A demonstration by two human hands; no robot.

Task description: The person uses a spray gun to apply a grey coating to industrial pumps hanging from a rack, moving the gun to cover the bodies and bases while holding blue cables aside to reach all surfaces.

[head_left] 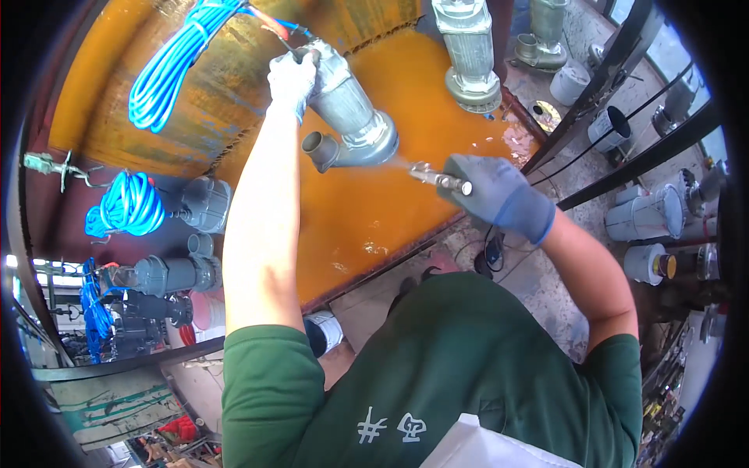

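Observation:
My left hand, in a whitish glove, is closed at the top end of a grey submersible pump. The pump hangs tilted, its round outlet pointing to the lower left. A bundled blue cable hangs beside it on the left. In a grey-blue glove, my right hand grips a metal spray gun. Its nozzle faces the pump's lower casing from a short distance. Faint mist shows between nozzle and casing. The right fingers are partly hidden behind the gun and the glove.
Orange liquid or coating covers the booth floor under the pump. Another grey pump stands at the far right. Pumps with blue cable coils hang at the left. Buckets and a dark frame bar lie right.

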